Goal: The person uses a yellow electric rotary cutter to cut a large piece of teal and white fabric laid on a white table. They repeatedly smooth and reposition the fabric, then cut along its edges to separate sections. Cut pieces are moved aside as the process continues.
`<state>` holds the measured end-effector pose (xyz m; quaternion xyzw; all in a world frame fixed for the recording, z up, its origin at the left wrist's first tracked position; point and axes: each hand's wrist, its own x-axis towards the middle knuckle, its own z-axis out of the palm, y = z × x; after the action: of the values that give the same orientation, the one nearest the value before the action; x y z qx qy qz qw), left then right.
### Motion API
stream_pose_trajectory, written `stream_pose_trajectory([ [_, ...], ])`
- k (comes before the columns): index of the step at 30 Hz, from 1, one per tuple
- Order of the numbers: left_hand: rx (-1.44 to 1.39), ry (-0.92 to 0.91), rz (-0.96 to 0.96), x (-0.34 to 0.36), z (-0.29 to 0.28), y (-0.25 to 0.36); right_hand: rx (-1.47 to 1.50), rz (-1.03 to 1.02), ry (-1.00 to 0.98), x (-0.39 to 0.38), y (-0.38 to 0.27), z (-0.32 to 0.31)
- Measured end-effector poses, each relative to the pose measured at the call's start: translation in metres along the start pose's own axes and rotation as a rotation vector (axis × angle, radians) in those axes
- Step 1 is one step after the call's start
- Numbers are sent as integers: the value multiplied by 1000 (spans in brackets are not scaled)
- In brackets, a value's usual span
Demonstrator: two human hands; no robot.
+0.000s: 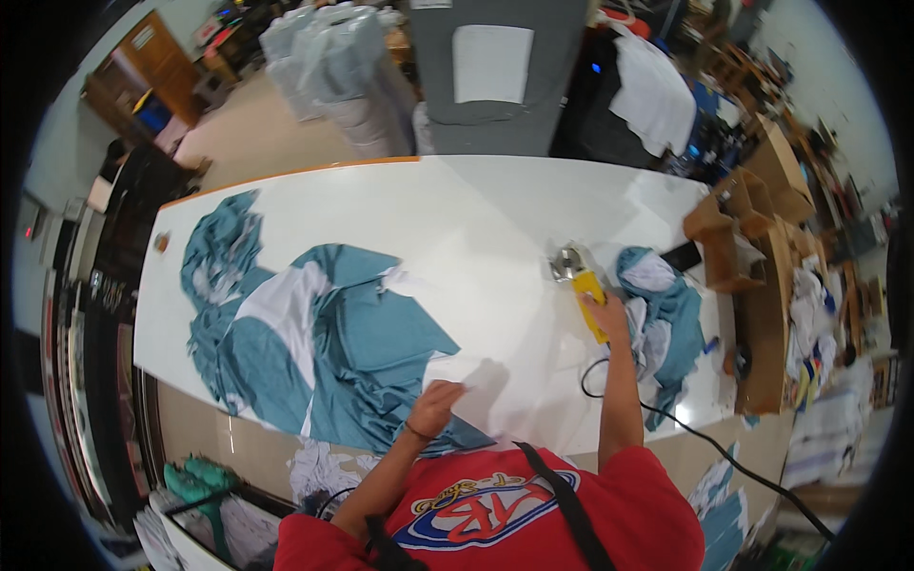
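My right hand (609,316) is wrapped round the yellow body of a corded electric fabric cutter (587,285). Its round metal head (568,263) points away from me on the white table. At the table's near edge my left hand (436,409) is closed, fingertips pinched together. Something small and pale may be at the fingertips; I cannot make it out. Next to this hand, a crumpled teal and white fabric (381,333) spreads over the left half of the table. A second teal and white fabric bundle (666,314) lies just right of the cutter.
The cutter's black cord (733,463) loops at the table's near edge and trails off right. Cardboard boxes (752,228) stand along the right end, beside a dark flat object (682,256). Plastic-wrapped rolls (338,67) stand beyond the white table (476,219). Fabric scraps (319,471) lie below.
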<state>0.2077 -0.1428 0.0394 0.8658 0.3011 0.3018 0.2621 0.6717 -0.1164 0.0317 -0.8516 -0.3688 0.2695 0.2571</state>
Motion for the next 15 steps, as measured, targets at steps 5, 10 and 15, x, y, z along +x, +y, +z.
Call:
stream_pose_trajectory([
  [5, 367, 463, -383, -63, -120, -18, -281, -26, 184, -11, 3, 9],
  [10, 923, 826, -834, -235, -189, -70, -328, -127, 398, -32, -4, 33],
  [15, 387, 630, -1003, -298, -167, -65, -354, -508, 549, -86, -22, 78],
])
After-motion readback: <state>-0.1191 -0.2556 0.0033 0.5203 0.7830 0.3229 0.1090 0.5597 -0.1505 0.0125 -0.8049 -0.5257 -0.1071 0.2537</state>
